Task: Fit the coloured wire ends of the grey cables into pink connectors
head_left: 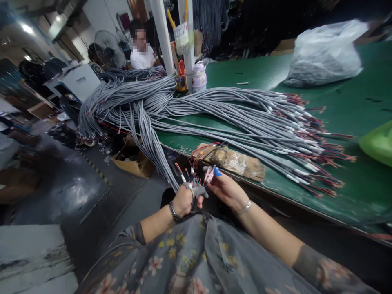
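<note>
Dim workshop aisles surround a green worktop [352,106], where loose grey cables [245,118], too many to count, fan out beside 1 clear plastic bag [324,53], 1 taped cardboard piece [235,161] and 1 lime-green object [378,143]. 2 fans [105,49] and 1 seated person [142,57] are behind. The left hand [183,200] has its grip clamped on a cable bundle [153,151] hanging off the worktop's near edge. The right hand [228,190] is pinched on the bundle's stripped wire ends [191,171].

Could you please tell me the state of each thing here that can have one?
Grey cable bundle: hanging off green-topped table, stripped ends up.
Left hand: shut on grey cable bundle.
Right hand: fingers at coloured wire tips; grip unclear.
Clear plastic bag: full, lying on table.
</note>
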The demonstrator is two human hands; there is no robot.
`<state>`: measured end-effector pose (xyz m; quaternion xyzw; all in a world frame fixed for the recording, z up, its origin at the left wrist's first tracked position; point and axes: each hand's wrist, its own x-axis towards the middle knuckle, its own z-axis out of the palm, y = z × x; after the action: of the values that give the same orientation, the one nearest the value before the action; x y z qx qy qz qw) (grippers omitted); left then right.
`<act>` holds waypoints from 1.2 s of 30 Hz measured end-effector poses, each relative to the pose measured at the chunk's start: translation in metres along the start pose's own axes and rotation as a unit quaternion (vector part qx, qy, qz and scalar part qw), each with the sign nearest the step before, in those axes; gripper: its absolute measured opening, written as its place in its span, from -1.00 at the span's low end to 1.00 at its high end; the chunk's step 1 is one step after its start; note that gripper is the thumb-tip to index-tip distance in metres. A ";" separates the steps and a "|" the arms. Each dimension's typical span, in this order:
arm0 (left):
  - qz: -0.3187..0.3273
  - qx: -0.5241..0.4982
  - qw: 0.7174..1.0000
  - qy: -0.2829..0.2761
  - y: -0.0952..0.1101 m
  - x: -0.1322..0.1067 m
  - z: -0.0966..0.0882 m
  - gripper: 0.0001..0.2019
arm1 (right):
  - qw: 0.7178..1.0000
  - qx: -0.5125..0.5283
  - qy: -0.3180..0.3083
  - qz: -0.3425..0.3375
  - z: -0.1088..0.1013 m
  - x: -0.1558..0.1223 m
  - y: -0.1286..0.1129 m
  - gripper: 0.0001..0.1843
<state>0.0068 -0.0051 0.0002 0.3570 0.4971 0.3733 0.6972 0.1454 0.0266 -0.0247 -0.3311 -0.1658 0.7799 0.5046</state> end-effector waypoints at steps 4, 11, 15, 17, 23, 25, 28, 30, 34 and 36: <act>0.005 -0.002 1.000 0.002 0.004 -0.002 0.003 -0.61 | 1.000 0.011 -0.007 0.011 0.000 -0.002 0.001 -0.67; 0.007 -0.003 1.000 0.003 0.000 -0.005 0.000 -0.59 | 0.999 0.011 -0.024 0.031 -0.005 -0.002 0.001 -0.74; 0.031 0.005 0.999 0.004 -0.004 -0.009 -0.003 -0.59 | 0.997 -0.042 -0.046 0.045 -0.013 -0.011 0.002 -0.65; 0.046 0.012 0.999 0.013 -0.008 -0.010 -0.005 -0.57 | 0.993 -0.085 -0.064 0.045 -0.014 -0.019 0.003 -0.58; 0.084 0.047 0.995 0.004 -0.023 -0.007 -0.011 -0.54 | 0.971 -0.237 -0.029 -0.030 -0.004 -0.040 0.006 -0.54; 0.087 0.049 0.995 0.003 -0.026 -0.006 -0.012 -0.56 | 0.962 -0.267 -0.009 -0.061 0.001 -0.041 0.006 -0.55; 0.096 0.047 0.994 0.025 -0.028 -0.007 -0.012 -0.57 | 0.967 -0.249 -0.003 -0.058 0.004 -0.039 0.008 -0.54; 0.105 0.046 0.992 0.046 -0.028 -0.008 -0.011 -0.55 | 0.977 -0.210 -0.012 -0.038 0.006 -0.038 0.010 -0.53; 0.127 0.056 0.988 0.064 -0.029 -0.007 -0.011 -0.56 | 0.988 -0.145 -0.052 -0.017 0.011 -0.035 0.012 -0.53; 0.131 0.050 0.988 0.068 -0.030 -0.007 -0.011 -0.57 | 0.989 -0.130 -0.061 -0.015 0.011 -0.033 0.013 -0.55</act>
<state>0.0000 -0.0234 -0.0252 0.4276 0.5100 0.4596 0.5880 0.1386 -0.0076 -0.0129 -0.3436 -0.3014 0.7627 0.4576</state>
